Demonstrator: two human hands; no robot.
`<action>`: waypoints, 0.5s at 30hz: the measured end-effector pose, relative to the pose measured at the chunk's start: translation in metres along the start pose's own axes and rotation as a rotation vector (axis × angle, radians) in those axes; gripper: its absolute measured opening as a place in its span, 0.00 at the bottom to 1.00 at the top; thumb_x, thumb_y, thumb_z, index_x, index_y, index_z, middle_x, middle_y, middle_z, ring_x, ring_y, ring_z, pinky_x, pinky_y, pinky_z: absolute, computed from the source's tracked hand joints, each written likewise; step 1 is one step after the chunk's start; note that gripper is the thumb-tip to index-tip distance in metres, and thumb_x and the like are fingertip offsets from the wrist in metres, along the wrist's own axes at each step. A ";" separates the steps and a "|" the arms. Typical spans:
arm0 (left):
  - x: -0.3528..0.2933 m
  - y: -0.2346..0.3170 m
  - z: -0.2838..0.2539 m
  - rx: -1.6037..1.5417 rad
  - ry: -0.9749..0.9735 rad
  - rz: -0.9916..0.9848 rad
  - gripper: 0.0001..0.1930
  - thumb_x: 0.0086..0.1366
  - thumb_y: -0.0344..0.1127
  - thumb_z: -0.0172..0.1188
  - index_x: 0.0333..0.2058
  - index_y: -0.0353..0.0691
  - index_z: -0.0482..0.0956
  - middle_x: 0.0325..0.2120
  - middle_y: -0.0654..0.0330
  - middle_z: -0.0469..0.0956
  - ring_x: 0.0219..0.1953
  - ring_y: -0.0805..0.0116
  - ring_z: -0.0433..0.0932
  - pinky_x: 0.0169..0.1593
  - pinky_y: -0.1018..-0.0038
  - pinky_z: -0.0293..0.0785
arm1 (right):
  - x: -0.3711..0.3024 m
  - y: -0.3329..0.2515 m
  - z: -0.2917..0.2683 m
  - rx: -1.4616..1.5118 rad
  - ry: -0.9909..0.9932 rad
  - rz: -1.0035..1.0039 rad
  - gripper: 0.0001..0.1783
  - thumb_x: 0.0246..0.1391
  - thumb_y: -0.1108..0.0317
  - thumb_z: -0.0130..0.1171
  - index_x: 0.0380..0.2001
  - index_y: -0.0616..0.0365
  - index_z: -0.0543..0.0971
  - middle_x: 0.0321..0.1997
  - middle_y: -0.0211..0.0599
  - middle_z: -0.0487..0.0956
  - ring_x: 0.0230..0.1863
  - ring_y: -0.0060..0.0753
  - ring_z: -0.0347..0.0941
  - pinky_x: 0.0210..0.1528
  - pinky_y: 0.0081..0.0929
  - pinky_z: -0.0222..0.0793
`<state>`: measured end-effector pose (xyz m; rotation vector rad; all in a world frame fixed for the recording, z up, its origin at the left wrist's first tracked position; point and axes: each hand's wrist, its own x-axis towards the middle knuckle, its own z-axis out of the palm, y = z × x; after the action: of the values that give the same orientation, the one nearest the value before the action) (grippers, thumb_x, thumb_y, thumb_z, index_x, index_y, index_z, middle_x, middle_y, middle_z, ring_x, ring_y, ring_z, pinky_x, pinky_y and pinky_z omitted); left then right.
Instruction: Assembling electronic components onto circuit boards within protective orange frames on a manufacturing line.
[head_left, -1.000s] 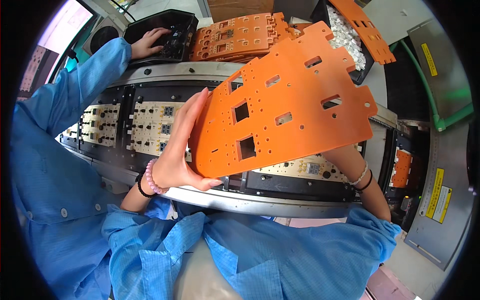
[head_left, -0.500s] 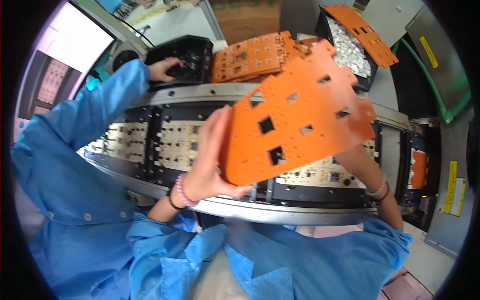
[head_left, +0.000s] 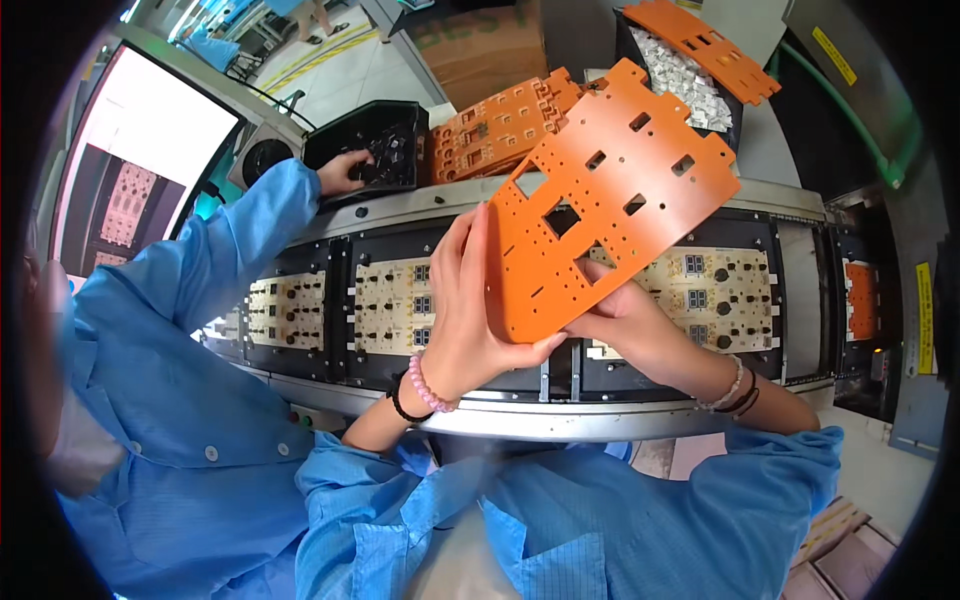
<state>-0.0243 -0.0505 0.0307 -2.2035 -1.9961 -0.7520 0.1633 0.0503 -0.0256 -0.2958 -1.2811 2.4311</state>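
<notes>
The orange plate (head_left: pixel 610 195) is held tilted above the conveyor (head_left: pixel 560 420), long axis rising to the upper right. The left hand (head_left: pixel 470 310) clamps its lower-left edge; the right hand (head_left: pixel 625 320) supports beneath, probably closed on it.

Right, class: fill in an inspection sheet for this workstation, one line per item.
Surface: black conveyor line carrying cream circuit boards.
Job's things: large orange perforated plate, tilted above the boards.
Clutter: stack of orange plates; black bin of white parts.
Grips: left hand and right hand hold the plate's lower edge.
Cables: green hose at far right.
Surroundings: co-worker's hand in a black tray; monitor; cardboard box.
</notes>
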 end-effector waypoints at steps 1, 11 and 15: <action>0.000 0.001 0.000 -0.009 -0.001 -0.003 0.67 0.41 0.55 0.80 0.73 0.33 0.48 0.65 0.39 0.58 0.66 0.40 0.59 0.68 0.48 0.56 | 0.000 0.001 0.004 -0.005 -0.001 0.009 0.26 0.66 0.76 0.57 0.65 0.64 0.65 0.62 0.38 0.76 0.61 0.28 0.74 0.63 0.30 0.72; 0.001 -0.002 -0.011 -0.070 0.014 0.031 0.68 0.40 0.56 0.80 0.73 0.31 0.49 0.64 0.38 0.58 0.66 0.39 0.58 0.69 0.50 0.55 | -0.009 0.002 -0.020 -0.160 0.071 -0.055 0.13 0.62 0.78 0.59 0.49 0.67 0.80 0.47 0.38 0.84 0.49 0.29 0.82 0.53 0.27 0.78; -0.018 -0.023 -0.036 -0.097 -0.016 -0.076 0.67 0.48 0.65 0.75 0.74 0.30 0.47 0.70 0.45 0.55 0.71 0.52 0.59 0.71 0.58 0.56 | -0.057 -0.051 -0.074 -0.466 0.480 -0.048 0.14 0.63 0.79 0.57 0.51 0.66 0.82 0.46 0.37 0.84 0.49 0.27 0.81 0.55 0.26 0.78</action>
<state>-0.0579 -0.0764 0.0490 -2.2024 -2.1050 -0.8603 0.2529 0.1080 -0.0247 -0.8980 -1.5694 1.8297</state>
